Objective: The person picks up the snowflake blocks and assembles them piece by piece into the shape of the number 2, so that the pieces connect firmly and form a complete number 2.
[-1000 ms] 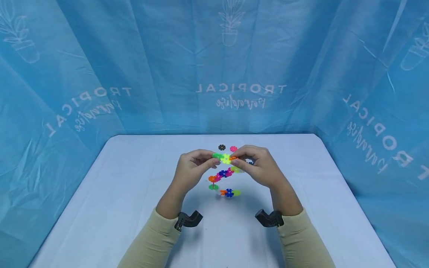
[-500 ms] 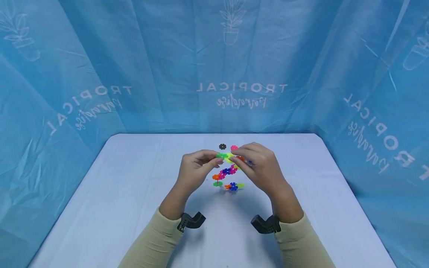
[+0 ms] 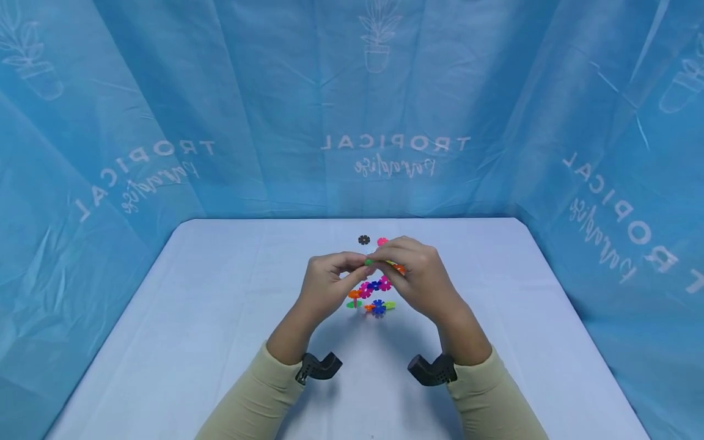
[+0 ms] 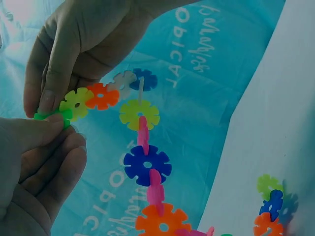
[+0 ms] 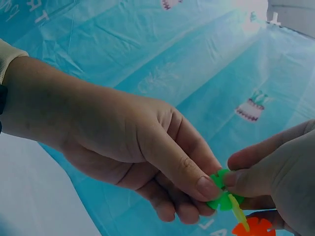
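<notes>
A green snowflake disc (image 5: 224, 200) with notched edges is between my hands, mostly covered by fingers. My left hand (image 3: 329, 284) pinches it between thumb and fingers. From the other side, my right hand (image 3: 418, 278) pinches the same disc, the fingertips of both hands almost touching. A yellow disc (image 4: 75, 104) is slotted into the green one. From it runs a linked chain: an orange disc (image 4: 102, 96), a clear one, a blue one (image 4: 143, 79), then yellow-green, pink, dark blue (image 4: 147, 165) and a lower orange disc (image 4: 162, 222).
A dark disc (image 3: 364, 240) and a pink disc (image 3: 382, 242) lie behind the hands on the white table (image 3: 231, 318). Nearer, a dark blue disc (image 3: 378, 307) joins orange and yellow-green ones; its link to the chain is unclear. Blue printed curtains (image 3: 264, 122) surround the table.
My hands have come closer together. The right fingers have moved left from the yellow disc onto the green one, now mostly covered. The left hand has shifted slightly right, still gripping the green disc.
</notes>
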`<state>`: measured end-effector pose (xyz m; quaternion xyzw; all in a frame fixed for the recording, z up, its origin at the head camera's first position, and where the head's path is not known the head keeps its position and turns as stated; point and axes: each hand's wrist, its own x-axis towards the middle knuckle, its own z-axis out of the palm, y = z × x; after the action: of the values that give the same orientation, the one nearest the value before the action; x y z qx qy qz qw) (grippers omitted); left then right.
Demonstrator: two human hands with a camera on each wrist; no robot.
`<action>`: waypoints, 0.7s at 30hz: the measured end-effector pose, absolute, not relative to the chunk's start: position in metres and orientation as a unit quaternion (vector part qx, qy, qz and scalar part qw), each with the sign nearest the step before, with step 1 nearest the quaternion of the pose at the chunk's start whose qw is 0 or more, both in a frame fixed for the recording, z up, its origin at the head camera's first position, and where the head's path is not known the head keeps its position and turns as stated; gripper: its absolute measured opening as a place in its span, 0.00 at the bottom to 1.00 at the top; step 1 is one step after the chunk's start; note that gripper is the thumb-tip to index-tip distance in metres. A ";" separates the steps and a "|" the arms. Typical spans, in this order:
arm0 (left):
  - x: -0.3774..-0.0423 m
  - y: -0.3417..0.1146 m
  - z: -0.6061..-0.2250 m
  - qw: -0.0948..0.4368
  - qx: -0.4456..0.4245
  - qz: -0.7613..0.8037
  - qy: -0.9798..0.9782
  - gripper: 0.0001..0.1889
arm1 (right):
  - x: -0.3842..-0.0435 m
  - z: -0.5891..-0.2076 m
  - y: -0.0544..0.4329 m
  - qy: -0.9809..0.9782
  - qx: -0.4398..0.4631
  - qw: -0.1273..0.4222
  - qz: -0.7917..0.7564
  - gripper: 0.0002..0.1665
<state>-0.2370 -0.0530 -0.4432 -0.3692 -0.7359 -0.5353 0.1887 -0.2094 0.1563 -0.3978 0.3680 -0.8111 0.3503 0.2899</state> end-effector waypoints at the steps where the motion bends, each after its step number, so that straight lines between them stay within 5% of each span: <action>1: -0.237 -0.052 -0.443 0.188 -0.368 -0.535 -0.737 0.08 | -0.209 -0.398 0.156 -0.813 0.366 0.290 0.349 0.15; 21: -0.265 -0.057 -0.465 0.129 -0.247 -0.548 -0.788 0.09 | -0.214 -0.385 0.209 -0.794 0.288 0.359 0.397 0.13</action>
<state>-0.2652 -0.0568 -0.4647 -0.2473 -0.7884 -0.5483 0.1288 -0.2139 0.2087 -0.3855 0.2876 -0.7944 0.3968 0.3589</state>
